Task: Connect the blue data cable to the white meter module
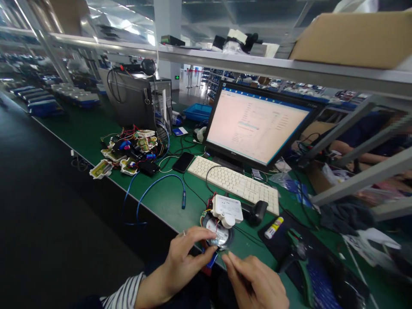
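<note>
At the near edge of the green desk (pixel 96 133), my left hand (pixel 188 257) pinches the rim of a small round metal-faced part (pixel 219 235), thumb and fingers closed on it. My right hand (pixel 257 281) curls just beside it, fingertips pinched together; I cannot tell what, if anything, they grip. A white plastic module (pixel 227 209) sits wired to the round part, touching its far side. Doing this well, I judge, means steadying the part low and sparing the thin wires. Beyond lie a barcode scanner (pixel 257 211), white keyboard (pixel 233 182), lit monitor (pixel 257 124) and a pile of circuit boards (pixel 128 150).
</note>
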The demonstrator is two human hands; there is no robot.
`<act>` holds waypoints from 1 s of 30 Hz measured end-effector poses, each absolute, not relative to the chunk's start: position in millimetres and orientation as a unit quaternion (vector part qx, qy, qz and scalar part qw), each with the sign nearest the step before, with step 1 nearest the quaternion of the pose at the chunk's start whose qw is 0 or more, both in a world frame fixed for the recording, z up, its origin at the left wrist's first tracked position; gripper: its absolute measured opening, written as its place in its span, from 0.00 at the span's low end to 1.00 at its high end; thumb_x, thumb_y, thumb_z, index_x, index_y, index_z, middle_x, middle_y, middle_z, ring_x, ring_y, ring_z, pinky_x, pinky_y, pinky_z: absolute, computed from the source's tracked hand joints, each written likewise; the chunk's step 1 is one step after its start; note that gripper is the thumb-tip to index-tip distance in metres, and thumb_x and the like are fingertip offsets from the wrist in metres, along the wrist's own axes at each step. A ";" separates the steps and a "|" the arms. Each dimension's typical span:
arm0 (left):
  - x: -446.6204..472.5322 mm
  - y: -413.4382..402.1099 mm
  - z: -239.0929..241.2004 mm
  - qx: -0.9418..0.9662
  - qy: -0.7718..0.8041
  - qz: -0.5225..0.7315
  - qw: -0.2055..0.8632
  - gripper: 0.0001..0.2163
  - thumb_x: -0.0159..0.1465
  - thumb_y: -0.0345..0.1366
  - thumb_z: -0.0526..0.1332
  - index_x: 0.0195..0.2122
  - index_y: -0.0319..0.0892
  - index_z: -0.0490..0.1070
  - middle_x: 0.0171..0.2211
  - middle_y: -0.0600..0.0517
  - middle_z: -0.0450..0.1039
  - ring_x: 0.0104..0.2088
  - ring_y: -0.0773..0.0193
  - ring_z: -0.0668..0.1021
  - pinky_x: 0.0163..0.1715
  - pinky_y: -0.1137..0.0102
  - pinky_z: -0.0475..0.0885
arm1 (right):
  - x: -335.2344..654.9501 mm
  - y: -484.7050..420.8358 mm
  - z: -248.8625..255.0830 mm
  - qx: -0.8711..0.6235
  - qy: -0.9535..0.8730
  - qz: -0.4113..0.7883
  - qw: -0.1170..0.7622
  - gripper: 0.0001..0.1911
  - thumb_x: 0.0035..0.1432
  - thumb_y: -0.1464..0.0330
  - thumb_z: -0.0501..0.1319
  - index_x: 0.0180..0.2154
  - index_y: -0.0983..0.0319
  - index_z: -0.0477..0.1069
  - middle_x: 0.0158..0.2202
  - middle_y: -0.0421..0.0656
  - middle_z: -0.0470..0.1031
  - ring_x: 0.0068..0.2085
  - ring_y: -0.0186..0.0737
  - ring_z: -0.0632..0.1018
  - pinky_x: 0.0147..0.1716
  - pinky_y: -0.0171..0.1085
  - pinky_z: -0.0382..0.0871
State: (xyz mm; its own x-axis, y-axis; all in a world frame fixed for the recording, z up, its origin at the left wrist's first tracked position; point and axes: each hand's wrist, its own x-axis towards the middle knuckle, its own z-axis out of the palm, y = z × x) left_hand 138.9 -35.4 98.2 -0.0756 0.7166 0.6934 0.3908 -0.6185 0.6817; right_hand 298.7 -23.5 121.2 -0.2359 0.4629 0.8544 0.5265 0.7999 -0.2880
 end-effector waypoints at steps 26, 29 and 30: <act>140.7 -31.6 98.8 0.725 0.376 0.571 0.089 0.08 0.64 0.30 0.61 0.44 0.38 0.69 0.35 0.50 0.78 0.39 0.71 0.80 0.46 0.81 0.73 | 310.5 -20.3 109.3 -0.321 -0.826 0.046 0.462 0.06 0.57 0.75 0.64 0.39 0.63 0.71 0.22 0.38 0.72 0.20 0.28 0.70 0.20 0.30 0.63; 131.9 -30.9 94.9 0.707 0.377 0.589 0.105 0.10 0.62 0.29 0.63 0.45 0.38 0.69 0.35 0.50 0.77 0.38 0.71 0.79 0.44 0.80 0.74 | 301.4 -17.9 109.8 -0.328 -0.830 0.073 0.445 0.07 0.58 0.75 0.64 0.39 0.61 0.71 0.25 0.37 0.74 0.22 0.28 0.72 0.22 0.28 0.66; 128.1 -31.0 92.9 0.704 0.376 0.592 0.114 0.11 0.62 0.28 0.63 0.46 0.38 0.68 0.35 0.50 0.77 0.38 0.70 0.79 0.43 0.80 0.75 | 297.3 -16.9 110.4 -0.330 -0.830 0.080 0.443 0.07 0.58 0.74 0.63 0.39 0.61 0.71 0.26 0.37 0.75 0.23 0.28 0.73 0.23 0.28 0.67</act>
State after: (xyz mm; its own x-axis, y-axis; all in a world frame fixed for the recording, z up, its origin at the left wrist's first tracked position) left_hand 128.1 -31.0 92.9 0.0165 0.6648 0.7469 0.3937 -0.6910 0.6063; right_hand 297.3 -16.9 110.4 -0.3904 0.6186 0.6819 0.4774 0.7693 -0.4246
